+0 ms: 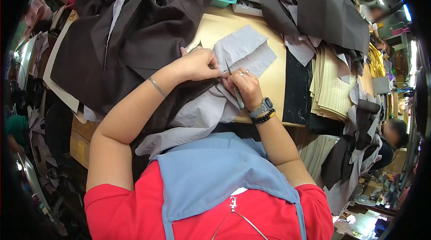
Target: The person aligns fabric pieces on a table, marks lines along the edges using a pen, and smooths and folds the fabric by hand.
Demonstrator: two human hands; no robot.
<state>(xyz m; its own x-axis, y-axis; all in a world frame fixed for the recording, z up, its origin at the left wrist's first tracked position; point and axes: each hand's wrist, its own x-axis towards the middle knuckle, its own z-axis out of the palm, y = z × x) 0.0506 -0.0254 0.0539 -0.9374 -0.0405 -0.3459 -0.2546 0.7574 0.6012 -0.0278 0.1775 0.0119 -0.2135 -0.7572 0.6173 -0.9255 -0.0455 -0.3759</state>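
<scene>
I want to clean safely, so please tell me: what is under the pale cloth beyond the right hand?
The tan tabletop shows around the pale cloth. Anything directly beneath is covered and cannot be seen.

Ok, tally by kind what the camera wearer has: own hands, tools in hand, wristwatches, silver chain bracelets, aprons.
Hands: 2, left hand and right hand
Slim tool in hand: 1
Wristwatch: 1
Silver chain bracelet: 1
Blue apron: 1
Total: 6

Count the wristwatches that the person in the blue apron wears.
1: the metal-coloured watch, on the right wrist, next to dark beads. The left wrist, also uncovered, bears a chain bracelet but no watch.
</scene>
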